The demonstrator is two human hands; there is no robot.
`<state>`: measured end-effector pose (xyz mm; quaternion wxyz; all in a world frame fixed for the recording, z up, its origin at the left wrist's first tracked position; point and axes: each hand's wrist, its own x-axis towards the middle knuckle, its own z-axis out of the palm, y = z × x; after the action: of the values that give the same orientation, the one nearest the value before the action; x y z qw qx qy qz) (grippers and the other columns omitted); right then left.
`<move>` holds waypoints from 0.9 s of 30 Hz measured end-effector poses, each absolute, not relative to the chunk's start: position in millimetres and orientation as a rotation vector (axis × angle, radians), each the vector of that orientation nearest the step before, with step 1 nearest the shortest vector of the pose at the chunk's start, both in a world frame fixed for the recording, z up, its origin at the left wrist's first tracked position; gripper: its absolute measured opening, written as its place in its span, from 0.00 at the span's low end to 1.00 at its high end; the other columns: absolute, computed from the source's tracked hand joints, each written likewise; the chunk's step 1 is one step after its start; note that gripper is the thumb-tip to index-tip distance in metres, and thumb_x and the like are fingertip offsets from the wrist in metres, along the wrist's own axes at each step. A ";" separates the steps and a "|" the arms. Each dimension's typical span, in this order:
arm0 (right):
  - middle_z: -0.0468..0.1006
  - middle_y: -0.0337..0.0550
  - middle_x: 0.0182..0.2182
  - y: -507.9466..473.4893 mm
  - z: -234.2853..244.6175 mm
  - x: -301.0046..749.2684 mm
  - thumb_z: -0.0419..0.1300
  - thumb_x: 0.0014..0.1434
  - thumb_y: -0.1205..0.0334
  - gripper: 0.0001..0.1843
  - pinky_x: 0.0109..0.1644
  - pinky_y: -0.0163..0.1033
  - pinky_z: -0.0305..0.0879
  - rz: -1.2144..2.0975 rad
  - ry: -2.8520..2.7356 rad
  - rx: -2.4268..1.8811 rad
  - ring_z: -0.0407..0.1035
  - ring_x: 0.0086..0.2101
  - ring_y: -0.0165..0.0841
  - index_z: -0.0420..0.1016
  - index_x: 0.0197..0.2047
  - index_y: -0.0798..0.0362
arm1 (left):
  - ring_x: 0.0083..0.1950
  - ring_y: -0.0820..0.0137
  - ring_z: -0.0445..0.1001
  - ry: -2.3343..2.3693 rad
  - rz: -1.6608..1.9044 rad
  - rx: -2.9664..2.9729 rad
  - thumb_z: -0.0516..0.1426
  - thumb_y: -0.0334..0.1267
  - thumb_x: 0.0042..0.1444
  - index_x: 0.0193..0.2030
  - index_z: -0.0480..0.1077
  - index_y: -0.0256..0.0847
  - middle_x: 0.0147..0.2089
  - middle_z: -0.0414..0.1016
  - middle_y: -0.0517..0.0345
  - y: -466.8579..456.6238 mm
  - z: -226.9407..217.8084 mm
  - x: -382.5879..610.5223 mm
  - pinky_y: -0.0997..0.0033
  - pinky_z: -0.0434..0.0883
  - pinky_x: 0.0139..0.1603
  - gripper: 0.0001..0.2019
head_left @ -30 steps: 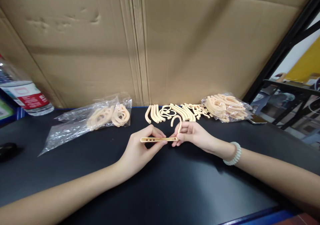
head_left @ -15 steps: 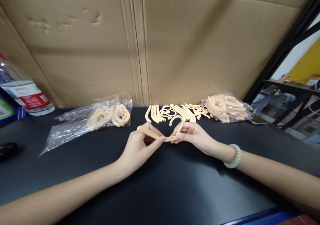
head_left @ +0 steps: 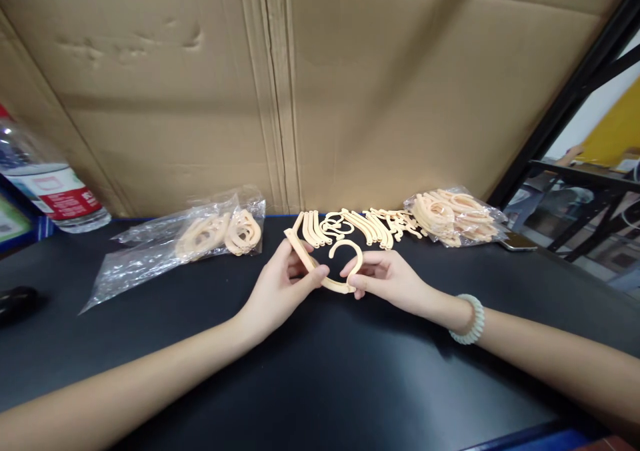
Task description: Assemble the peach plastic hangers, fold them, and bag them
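Note:
My left hand (head_left: 283, 284) pinches a cream plastic hanger arm (head_left: 301, 251), a curved bar that slants up to the left. Between the thumb and fingers of my right hand (head_left: 387, 279) is a cream hanger hook (head_left: 358, 256), its open curl facing left. The bar's lower end meets the base of the hook at my right fingertips; whether they are locked together cannot be made out. Behind my hands lie several loose hanger arms (head_left: 367, 227), some loose hooks (head_left: 340, 224) and a heap of small cream pieces (head_left: 400, 222).
At the left, a clear plastic bag (head_left: 150, 254) holds cream hanger parts; a second filled bag (head_left: 453, 216) lies right, beside a phone (head_left: 517, 241). A water bottle (head_left: 63, 197) and black mouse (head_left: 17, 302) are far left. Cardboard (head_left: 400, 91) walls the back of the black table (head_left: 320, 384).
The hanger arm has tilted more steeply, its free end rising. The hook has turned and dropped slightly left, still pinched in my right hand.

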<state>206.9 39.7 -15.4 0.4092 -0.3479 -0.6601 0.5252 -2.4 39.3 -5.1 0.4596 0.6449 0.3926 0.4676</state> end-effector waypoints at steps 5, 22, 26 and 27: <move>0.80 0.41 0.29 41.3 -17.4 206.3 0.68 0.53 0.56 0.15 0.37 0.40 0.76 1.419 -1.589 -0.797 0.77 0.29 0.32 0.75 0.41 0.55 | 0.34 0.66 0.81 0.866 0.963 1.529 0.65 0.39 0.49 0.43 0.62 0.41 0.33 0.79 0.59 39.3 -6.6 -1.8 0.64 0.77 0.40 0.19; 0.74 0.51 0.54 88.9 -22.2 263.4 0.49 0.62 0.74 0.22 0.61 0.59 0.60 -0.213 -2.472 -1.064 0.60 0.60 0.46 0.71 0.57 0.54 | 0.28 0.75 0.73 0.819 0.940 1.578 0.59 0.41 0.57 0.35 0.65 0.39 0.29 0.74 0.62 39.1 -2.3 -2.0 0.75 0.72 0.30 0.09; 0.78 0.50 0.47 93.7 -23.5 265.4 0.47 0.61 0.78 0.21 0.55 0.54 0.64 -0.237 -2.497 -1.035 0.66 0.52 0.43 0.76 0.49 0.55 | 0.25 0.76 0.72 0.831 0.925 1.602 0.58 0.44 0.58 0.35 0.64 0.39 0.27 0.71 0.64 38.7 -1.5 -2.4 0.75 0.72 0.27 0.11; 0.79 0.50 0.45 94.5 -23.3 265.9 0.47 0.61 0.78 0.21 0.54 0.54 0.64 -0.258 -2.495 -1.032 0.67 0.50 0.43 0.76 0.48 0.55 | 0.24 0.76 0.72 0.839 0.918 1.611 0.58 0.44 0.58 0.35 0.64 0.38 0.27 0.71 0.64 38.7 -1.6 -2.6 0.75 0.72 0.27 0.11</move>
<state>265.9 94.5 -23.3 0.2131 -0.3719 -0.8987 -0.0928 -2.6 38.7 -1.6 0.5255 0.6734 0.3509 0.3838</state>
